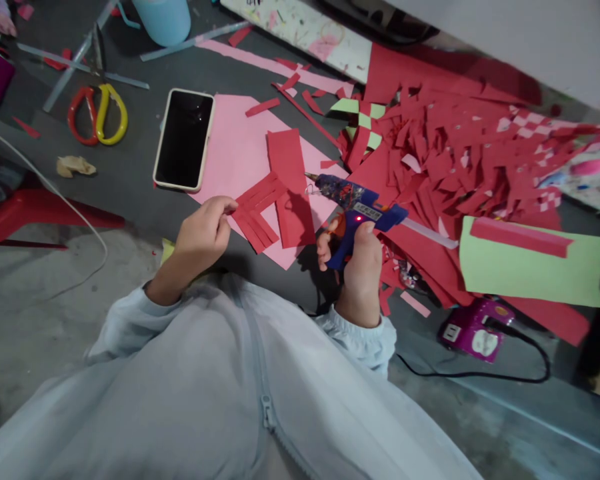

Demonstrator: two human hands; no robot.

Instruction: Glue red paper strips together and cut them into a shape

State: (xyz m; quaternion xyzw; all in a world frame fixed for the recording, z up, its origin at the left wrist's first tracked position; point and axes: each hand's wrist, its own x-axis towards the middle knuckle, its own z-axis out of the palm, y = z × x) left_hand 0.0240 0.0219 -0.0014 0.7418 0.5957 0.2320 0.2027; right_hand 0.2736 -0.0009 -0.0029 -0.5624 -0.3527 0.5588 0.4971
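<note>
My right hand [359,267] grips a blue hot glue gun [360,207] by its handle. Its red light is lit, a glue stick [429,235] juts from the back, and the nozzle points left. With fingertips closed, my left hand [203,231] pinches the corner of a slit red paper piece [255,212], whose strips are joined at an angle. Beside that piece lies a wider red paper strip [294,190], just below the nozzle. Both rest over a pink paper sheet [235,127] on the dark table.
A phone [184,140] lies left of the pink sheet, with scissors [98,115] farther left. Cut red paper [430,153] is heaped at the right. Near it are a green sheet [535,273] and a purple box [477,331] with a black cable. A blue cup [164,20] stands behind.
</note>
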